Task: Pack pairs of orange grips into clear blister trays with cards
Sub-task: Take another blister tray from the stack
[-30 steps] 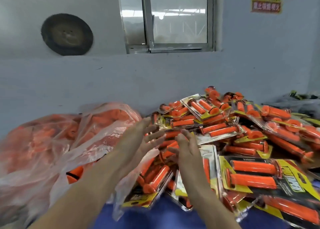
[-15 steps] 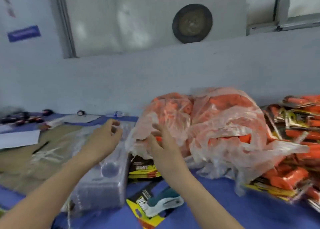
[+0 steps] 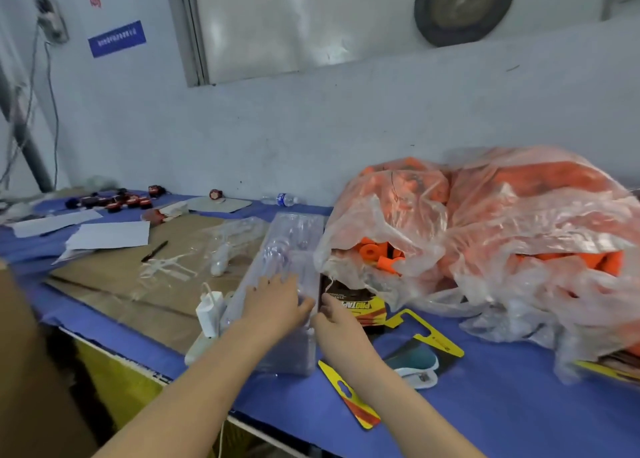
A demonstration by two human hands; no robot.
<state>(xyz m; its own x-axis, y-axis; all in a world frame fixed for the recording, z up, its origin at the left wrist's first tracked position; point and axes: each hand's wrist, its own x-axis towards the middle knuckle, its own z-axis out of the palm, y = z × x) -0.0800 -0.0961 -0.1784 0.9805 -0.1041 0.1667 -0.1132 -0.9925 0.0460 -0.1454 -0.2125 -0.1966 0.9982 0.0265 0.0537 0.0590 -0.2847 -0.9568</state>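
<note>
We record the left hand (image 3: 273, 302) pressing flat-fingered on the blister tray stack (image 3: 289, 246), the right hand (image 3: 334, 326) curled at its right edge with its grasp indeterminable, and the orange grips (image 3: 381, 255) in a plastic bag (image 3: 502, 215) just right of it; nested trays may lift together and spill.

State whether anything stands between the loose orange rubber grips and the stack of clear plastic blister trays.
Only the crumpled clear plastic bag: its film covers most orange rubber grips, though its mouth gapes beside the stack of clear blister trays, where the left hand rests.
</note>
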